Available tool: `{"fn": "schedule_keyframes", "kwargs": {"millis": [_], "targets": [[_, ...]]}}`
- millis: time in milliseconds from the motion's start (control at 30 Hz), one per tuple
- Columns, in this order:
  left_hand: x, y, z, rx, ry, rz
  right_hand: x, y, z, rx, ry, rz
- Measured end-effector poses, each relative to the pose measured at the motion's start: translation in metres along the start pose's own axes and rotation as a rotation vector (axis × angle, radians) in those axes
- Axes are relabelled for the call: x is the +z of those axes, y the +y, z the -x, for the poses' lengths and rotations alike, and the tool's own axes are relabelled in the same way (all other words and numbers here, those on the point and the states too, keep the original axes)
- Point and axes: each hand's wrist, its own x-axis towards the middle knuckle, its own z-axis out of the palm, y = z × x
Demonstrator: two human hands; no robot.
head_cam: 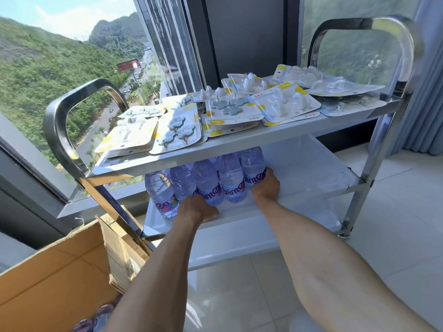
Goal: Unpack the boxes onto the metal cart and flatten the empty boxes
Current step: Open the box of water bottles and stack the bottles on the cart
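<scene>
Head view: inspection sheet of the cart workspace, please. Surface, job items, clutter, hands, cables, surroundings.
Surface: metal cart, shelves bare steel where uncovered.
Job's things: water bottles standing in a row on the middle shelf; blister packs of hooks spread over the top shelf; open cardboard box at lower left with more bottles inside.
Clutter: nothing seen.
Hands: left hand and right hand both on the bottle row, at its front and its right end.
Cables: nothing seen.
Surroundings: window behind the cart; curtain at right; tiled floor.
</scene>
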Motion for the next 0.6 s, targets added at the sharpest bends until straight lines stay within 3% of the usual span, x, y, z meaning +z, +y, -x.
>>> {"fn": "schedule_keyframes", "kwargs": {"millis": [367, 600], "targets": [[0.022, -0.003, -0.004, -0.018, 0.166, -0.108, 0.012, 0.0, -0.01, 0.041, -0.048, -0.05], [0.044, -0.01, 0.031, 0.006, 0.236, -0.167, 0.003, -0.002, 0.004, 0.006, -0.056, 0.086]]}}
